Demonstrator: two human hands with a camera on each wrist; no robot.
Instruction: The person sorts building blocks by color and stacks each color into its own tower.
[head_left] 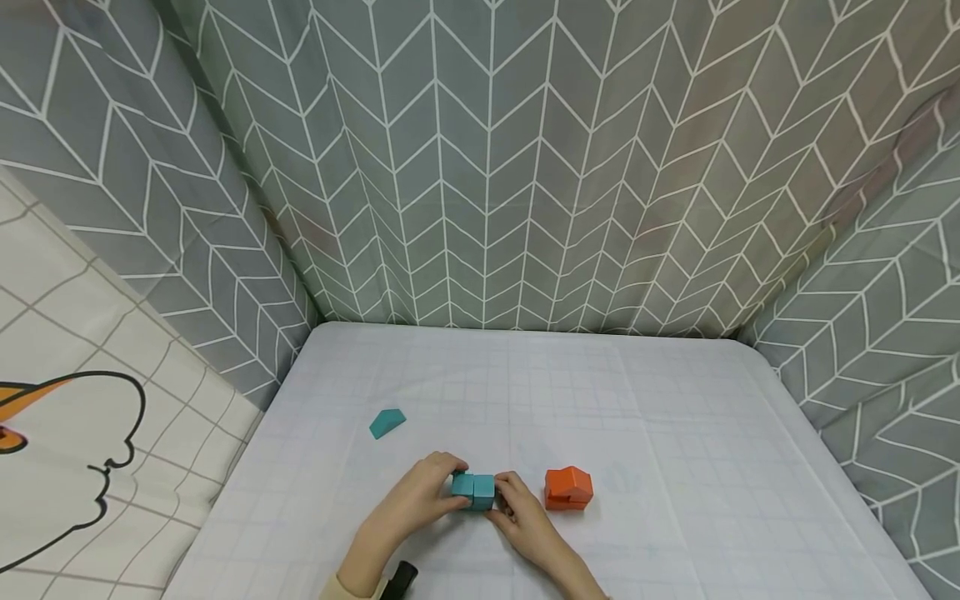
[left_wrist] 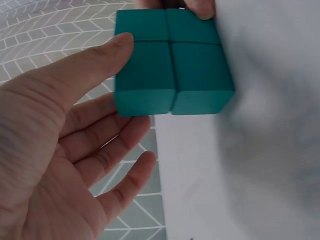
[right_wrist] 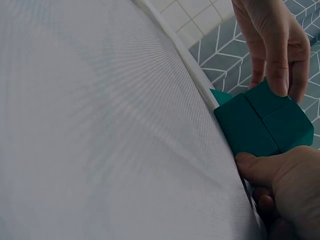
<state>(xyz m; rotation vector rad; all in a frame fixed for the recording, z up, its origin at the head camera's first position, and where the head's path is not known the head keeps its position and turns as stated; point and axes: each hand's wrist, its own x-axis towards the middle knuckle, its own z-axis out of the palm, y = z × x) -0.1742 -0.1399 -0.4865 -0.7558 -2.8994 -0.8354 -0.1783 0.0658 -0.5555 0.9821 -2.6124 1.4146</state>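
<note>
A teal block (head_left: pixel 474 492), divided by seams into smaller box-shaped sections, is held between both hands near the front of the table. My left hand (head_left: pixel 422 496) grips its left side; in the left wrist view the thumb lies on the top and several fingers reach beneath. From the right, my right hand (head_left: pixel 529 523) pinches the opposite side, its thumb on the near edge in the right wrist view. The seams form a cross on the teal block's face (left_wrist: pixel 145 65).
A flat teal angular piece (head_left: pixel 387 422) lies on the white-covered table (head_left: pixel 675 442), farther back and to the left. Just right of my right hand stands an orange faceted block (head_left: pixel 568 488). Patterned grey curtains (head_left: pixel 487 167) hang behind and at both sides.
</note>
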